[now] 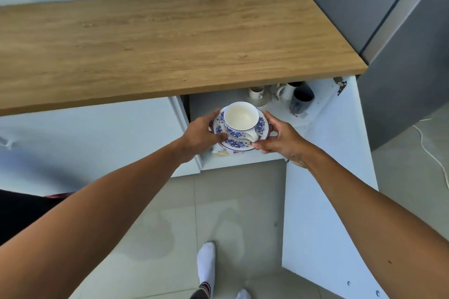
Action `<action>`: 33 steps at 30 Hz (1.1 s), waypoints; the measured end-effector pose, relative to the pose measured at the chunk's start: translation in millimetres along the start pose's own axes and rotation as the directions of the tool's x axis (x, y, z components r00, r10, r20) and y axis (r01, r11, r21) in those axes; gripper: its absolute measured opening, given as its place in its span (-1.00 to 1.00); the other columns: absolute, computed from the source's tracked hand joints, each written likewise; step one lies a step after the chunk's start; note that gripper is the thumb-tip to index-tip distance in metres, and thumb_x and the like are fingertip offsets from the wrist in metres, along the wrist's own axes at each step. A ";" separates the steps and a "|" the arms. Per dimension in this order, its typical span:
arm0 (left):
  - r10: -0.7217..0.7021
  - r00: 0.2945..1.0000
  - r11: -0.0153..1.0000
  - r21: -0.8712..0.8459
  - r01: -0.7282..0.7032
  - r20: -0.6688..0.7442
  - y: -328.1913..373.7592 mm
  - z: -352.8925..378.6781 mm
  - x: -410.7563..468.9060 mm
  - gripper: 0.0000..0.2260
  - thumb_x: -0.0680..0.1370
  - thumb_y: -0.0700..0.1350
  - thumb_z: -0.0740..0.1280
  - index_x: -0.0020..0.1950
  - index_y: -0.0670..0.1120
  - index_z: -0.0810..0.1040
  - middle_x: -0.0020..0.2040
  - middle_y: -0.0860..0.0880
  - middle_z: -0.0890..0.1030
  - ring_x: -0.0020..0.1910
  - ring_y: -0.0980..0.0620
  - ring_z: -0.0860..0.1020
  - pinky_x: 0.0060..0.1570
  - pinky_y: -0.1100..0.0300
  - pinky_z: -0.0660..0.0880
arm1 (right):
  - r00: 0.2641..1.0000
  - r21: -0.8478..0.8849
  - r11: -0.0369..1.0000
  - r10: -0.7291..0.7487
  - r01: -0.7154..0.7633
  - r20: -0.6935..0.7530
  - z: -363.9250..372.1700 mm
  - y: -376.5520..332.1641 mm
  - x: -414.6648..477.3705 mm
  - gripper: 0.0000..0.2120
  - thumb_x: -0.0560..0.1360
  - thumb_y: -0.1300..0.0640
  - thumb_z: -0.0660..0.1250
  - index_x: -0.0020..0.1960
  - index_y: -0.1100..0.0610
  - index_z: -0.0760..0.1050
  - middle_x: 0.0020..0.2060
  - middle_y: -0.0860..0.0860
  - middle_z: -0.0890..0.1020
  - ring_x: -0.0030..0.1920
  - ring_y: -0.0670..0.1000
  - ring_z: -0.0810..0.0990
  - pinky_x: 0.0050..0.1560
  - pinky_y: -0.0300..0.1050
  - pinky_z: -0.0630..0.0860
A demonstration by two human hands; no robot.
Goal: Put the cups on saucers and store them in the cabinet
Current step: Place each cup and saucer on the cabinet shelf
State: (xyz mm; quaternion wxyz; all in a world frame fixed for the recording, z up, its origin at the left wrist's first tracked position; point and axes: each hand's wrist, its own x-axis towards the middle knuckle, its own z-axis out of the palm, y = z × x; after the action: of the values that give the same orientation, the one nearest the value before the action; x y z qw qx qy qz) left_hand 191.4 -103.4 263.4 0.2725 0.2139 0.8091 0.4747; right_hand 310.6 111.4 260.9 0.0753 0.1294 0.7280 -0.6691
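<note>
Both hands are carrying the set level at the open cabinet point(243, 158): left hand point(202, 132) and right hand point(281, 139) are pinching opposite rims of the saucer point(237, 144), fingers point(261, 144) curled underneath, so the cup point(240, 118) between them is probably staying steady.

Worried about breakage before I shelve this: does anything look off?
Nothing looks broken. The white cup with blue flowers sits upright on its matching saucer, left hand and right hand holding the rim. Floor tiles show a faint damp-looking patch.
</note>
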 end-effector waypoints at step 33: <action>-0.008 0.975 1.000 0.019 0.013 -0.220 -255.4 19.0 367.6 -0.46 0.43 -0.26 0.50 0.38 -0.04 0.48 0.20 -0.05 0.64 0.19 -0.07 0.59 0.29 -0.06 0.47 | 0.995 -0.234 0.968 -0.097 0.087 -0.032 -65.8 213.3 392.0 -0.51 0.41 0.31 0.52 0.27 0.05 0.47 -0.25 -0.24 0.67 -0.26 -0.26 0.62 -0.33 -0.31 0.54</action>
State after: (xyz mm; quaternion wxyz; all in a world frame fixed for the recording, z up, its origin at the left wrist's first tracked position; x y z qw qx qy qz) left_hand -98.1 14.3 -57.6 0.1815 0.1583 0.8401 0.4860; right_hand 2.0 226.4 -47.3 0.0430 0.1000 0.8078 -0.5793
